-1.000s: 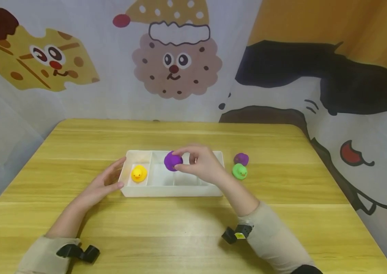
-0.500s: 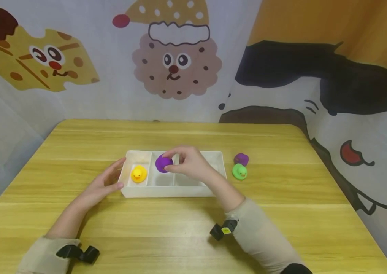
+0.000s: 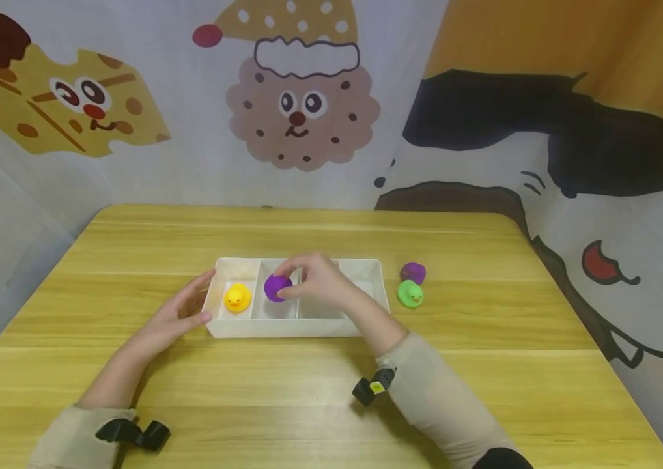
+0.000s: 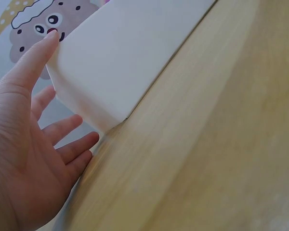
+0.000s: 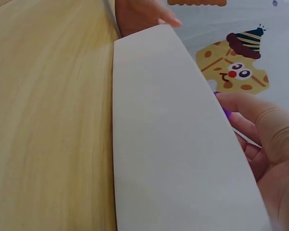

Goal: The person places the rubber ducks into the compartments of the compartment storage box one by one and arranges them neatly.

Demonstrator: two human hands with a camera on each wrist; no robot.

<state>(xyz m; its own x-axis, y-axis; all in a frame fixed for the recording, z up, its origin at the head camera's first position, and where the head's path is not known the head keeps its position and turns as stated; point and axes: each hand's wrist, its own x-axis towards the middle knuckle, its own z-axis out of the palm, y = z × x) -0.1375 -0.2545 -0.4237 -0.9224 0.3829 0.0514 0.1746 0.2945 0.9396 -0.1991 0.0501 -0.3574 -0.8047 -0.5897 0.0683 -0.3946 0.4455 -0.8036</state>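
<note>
In the head view a white divided tray (image 3: 314,327) sits on the wooden table, a yellow rubber duck (image 3: 238,297) in its leftmost compartment. My right hand (image 3: 318,281) pinches a purple rubber duck (image 3: 276,288) between thumb and fingers, low over the second compartment from the left. Only a sliver of this duck shows past the tray wall in the right wrist view. My left hand (image 3: 176,316) touches the tray's left end, fingers and thumb spread fairly straight. The left wrist view shows that thumb (image 4: 36,57) at the tray's upper edge.
To the right of the tray, a green rubber duck (image 3: 410,294) stands close in front of another purple rubber duck (image 3: 413,273). Behind the table (image 3: 284,404) hangs a cloth (image 3: 179,182) printed with cartoon figures. The tray's dividers and walls rise around the right hand's fingers.
My right hand has carried the purple rubber duck left and then lowered it toward the second compartment. The left hand and the tray have stayed in place.
</note>
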